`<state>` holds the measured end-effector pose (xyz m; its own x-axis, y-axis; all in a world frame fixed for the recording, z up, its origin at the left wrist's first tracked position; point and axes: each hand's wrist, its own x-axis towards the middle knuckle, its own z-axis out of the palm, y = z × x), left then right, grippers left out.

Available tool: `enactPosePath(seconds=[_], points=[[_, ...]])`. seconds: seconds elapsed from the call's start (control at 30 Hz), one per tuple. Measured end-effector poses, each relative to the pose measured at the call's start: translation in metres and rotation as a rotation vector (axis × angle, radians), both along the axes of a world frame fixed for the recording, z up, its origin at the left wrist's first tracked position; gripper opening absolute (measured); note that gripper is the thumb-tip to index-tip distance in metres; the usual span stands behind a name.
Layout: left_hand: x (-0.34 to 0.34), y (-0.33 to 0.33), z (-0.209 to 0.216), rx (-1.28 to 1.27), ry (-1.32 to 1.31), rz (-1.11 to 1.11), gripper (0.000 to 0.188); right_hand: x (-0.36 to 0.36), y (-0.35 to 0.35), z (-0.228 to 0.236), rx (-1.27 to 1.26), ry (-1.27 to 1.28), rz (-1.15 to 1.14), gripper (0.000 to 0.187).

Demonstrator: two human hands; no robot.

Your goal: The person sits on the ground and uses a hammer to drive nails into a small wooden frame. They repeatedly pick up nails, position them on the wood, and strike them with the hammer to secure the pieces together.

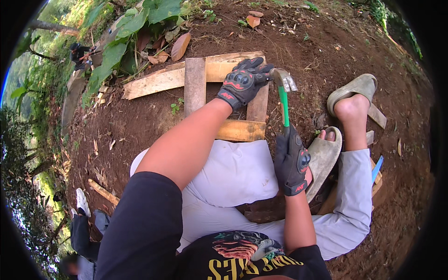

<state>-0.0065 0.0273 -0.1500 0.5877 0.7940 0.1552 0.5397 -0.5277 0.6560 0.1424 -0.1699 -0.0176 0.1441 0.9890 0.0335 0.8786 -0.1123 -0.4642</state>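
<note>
A hammer (283, 105) with a green handle and a metal claw head stands nearly upright, my right hand (292, 158) wrapped round its lower grip. Its head is beside the fingertips of my left hand (243, 84), which rests on the far right corner of a wooden frame (195, 86). The left fingers are bent and close together; what they pinch, if anything, is hidden. Both hands wear black gloves with red trim. Several flat boards make up the frame, which lies on the soil just beyond my bent knee, with its near yellowish board (241, 130) against the knee.
My sandalled feet (352, 109) are to the right, beside wood offcuts (377, 115) and a blue strip (377, 168). Large green leaves (135, 23) grow at the far left. Another person (80, 56) is farther off, and someone's shoe (82, 201) shows at lower left near a stick (103, 192).
</note>
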Motion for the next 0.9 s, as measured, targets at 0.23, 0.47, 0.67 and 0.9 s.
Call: enactPosePath(seconds=[0.23,0.47,0.67,0.9], points=[[0.006,0.003,-0.009,0.031,0.037,-0.004,0.033,0.003,-0.004,-0.024,-0.001,-0.073,0.032,0.035],[-0.01,0.015,0.041,-0.231,0.103,-0.01,0.062,-0.001,-0.012,0.026,0.048,0.083,-0.122,0.038],[-0.035,0.049,0.073,-0.233,0.58,-0.016,0.102,0.01,-0.004,-0.008,-0.121,-0.011,-0.019,0.029],[-0.033,0.04,0.018,-0.299,0.524,0.195,0.08,-0.008,-0.012,0.004,0.183,-0.164,-0.023,0.013]])
